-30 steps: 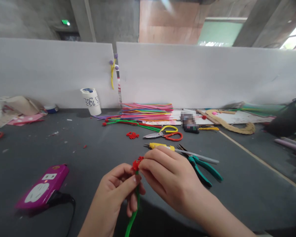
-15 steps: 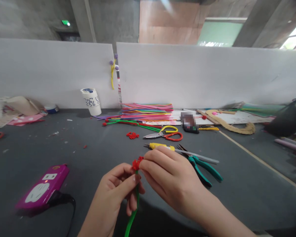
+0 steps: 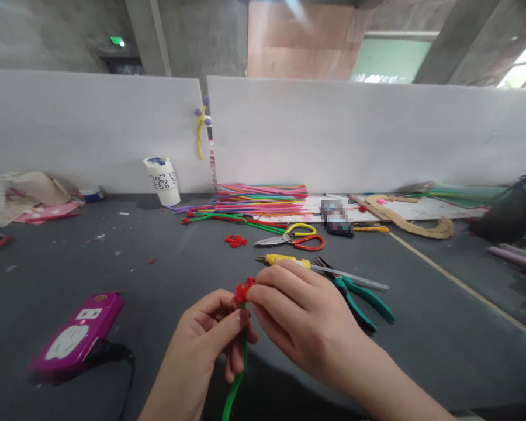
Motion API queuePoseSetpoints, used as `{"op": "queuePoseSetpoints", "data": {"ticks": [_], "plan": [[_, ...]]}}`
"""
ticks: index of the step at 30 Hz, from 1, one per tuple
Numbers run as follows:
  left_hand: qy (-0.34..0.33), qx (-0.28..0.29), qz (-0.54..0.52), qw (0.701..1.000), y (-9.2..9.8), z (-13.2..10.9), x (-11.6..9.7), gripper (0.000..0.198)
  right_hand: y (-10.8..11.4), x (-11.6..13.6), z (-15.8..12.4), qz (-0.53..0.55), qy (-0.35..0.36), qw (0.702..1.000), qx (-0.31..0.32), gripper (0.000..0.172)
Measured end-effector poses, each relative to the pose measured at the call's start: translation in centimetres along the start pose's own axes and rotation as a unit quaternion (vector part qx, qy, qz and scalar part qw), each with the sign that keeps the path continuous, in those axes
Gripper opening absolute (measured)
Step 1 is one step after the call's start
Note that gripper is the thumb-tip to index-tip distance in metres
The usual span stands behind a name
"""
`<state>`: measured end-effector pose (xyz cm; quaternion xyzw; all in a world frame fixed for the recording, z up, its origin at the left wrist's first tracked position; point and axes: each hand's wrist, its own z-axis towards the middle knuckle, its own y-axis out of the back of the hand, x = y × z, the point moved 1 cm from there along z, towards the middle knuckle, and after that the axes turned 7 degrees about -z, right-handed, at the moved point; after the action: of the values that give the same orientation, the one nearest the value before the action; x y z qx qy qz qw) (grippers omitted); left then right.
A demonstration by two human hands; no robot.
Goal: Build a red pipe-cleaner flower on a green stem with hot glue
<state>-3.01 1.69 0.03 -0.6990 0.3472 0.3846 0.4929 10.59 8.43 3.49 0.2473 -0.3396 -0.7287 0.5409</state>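
Between my hands, just above the near part of the table, is a small red flower point(image 3: 241, 292) at the top of a green pipe-cleaner stem point(image 3: 235, 390). My left hand point(image 3: 213, 333) is closed, its thumb and fingers pinching the stem right under the flower. The stem hangs down past those fingers. My right hand point(image 3: 304, 310) reaches in from the right, its fingertips pinched on the right side of the red flower. Those fingers partly hide the petals. Beyond my right hand lie a yellow glue gun point(image 3: 284, 261) with a glue stick and pliers point(image 3: 363, 298) with teal handles.
Scissors point(image 3: 289, 238) lie beside small red pieces point(image 3: 235, 240). Behind them are bundled coloured pipe cleaners point(image 3: 260, 200). A white cup point(image 3: 163, 182) stands by the partition point(image 3: 92, 128). At the left sits a purple power device point(image 3: 81, 333) with a black cable.
Almost nothing differs. Both hands keep the same pinches on the stem and the flower, with at most a tiny shift at the fingertips.
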Motion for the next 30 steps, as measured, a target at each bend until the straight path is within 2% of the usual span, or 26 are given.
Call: {"op": "queuePoseSetpoints", "data": {"ticks": [5,11,30], "plan": [[-0.001,-0.004,-0.008,1.0,0.11,0.08,-0.06,0.021,-0.03,0.0,-0.09,0.006,-0.004,1.0,-0.003,0.018],[0.004,-0.004,-0.014,1.0,0.26,0.09,0.02,0.018,0.49,-0.32,0.11,0.041,-0.021,0.998,-0.036,0.014],[0.011,0.011,0.004,1.0,-0.15,-0.16,-0.05,0.021,-0.12,-0.29,-0.22,0.015,-0.004,1.0,0.02,0.016]]}}
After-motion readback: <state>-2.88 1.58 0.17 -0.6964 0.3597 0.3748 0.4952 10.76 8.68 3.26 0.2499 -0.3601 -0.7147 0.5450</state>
